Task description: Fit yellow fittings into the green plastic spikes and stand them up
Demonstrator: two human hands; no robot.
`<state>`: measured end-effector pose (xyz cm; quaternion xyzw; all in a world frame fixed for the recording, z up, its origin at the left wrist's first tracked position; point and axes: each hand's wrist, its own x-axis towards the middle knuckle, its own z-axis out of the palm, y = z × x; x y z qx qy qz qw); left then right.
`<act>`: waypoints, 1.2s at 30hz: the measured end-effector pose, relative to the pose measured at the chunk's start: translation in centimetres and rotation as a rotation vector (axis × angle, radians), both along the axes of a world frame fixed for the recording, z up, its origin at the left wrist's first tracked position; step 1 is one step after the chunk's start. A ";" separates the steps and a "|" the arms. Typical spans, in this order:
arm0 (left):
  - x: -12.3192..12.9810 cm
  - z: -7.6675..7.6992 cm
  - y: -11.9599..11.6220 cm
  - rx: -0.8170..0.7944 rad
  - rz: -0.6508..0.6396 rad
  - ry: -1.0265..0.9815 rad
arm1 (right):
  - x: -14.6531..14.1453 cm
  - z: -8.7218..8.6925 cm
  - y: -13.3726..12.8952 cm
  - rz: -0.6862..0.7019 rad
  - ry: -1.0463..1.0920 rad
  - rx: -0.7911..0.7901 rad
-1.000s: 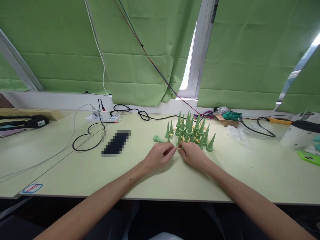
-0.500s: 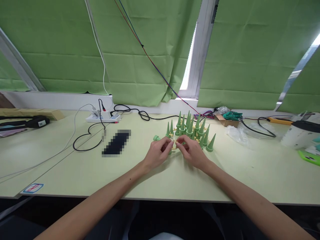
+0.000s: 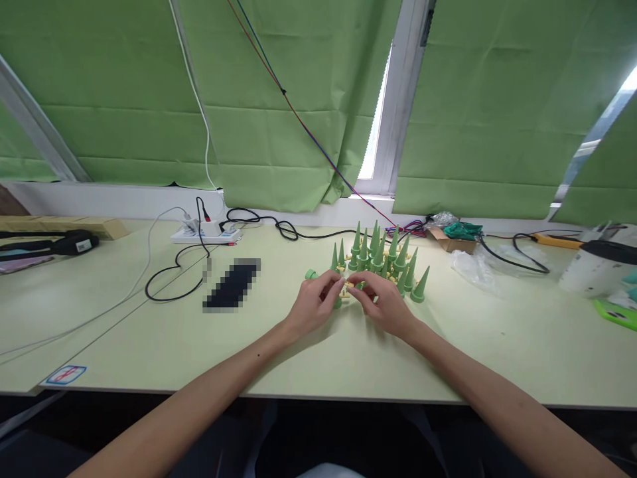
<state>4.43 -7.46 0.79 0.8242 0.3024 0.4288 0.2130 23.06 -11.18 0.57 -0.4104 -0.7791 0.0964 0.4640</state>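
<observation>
My left hand [image 3: 316, 299] is closed in a pinch, its fingertips meeting those of my right hand [image 3: 381, 299] in front of a cluster of green plastic cones [image 3: 378, 254]. A small yellow piece [image 3: 349, 285] shows between the two hands, at the fingertips of the right one. Whatever the left fingertips hold is too small to make out. Several yellow pegs [image 3: 348, 257] lie among the upright cones. A green cap-like part [image 3: 311, 274] lies on its side just left of my left hand. The right hand hides some of the cones.
A blurred-out dark rectangle [image 3: 231, 285] lies to the left, near a white power strip [image 3: 209, 236] with cables. Back right stands a small cardboard box [image 3: 452, 243] beside clear plastic wrap [image 3: 472, 269]. At far right are a white cup [image 3: 592, 272] and a green phone case [image 3: 614, 313].
The fingertips have shifted slightly, and the yellow piece between them sits at a different angle. The cones and everything else on the table stay in place.
</observation>
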 end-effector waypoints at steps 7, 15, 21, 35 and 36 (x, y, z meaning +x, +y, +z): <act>0.0 -0.2 0.3 -0.004 0.026 -0.039 | 0.1 0.0 0.2 -0.040 0.012 0.032; 0.1 0.2 0.1 -0.009 0.107 -0.150 | 0.1 -0.1 0.3 -0.061 0.009 0.052; -0.1 0.6 0.4 -0.101 0.130 -0.185 | 0.2 -0.1 0.5 -0.118 -0.005 0.081; 0.0 -0.1 0.7 -0.209 0.002 0.263 | 0.5 -0.7 1.1 -0.183 -0.012 0.047; 0.0 -0.1 0.7 -0.206 -0.006 0.265 | 0.5 -0.7 1.1 -0.186 -0.019 0.048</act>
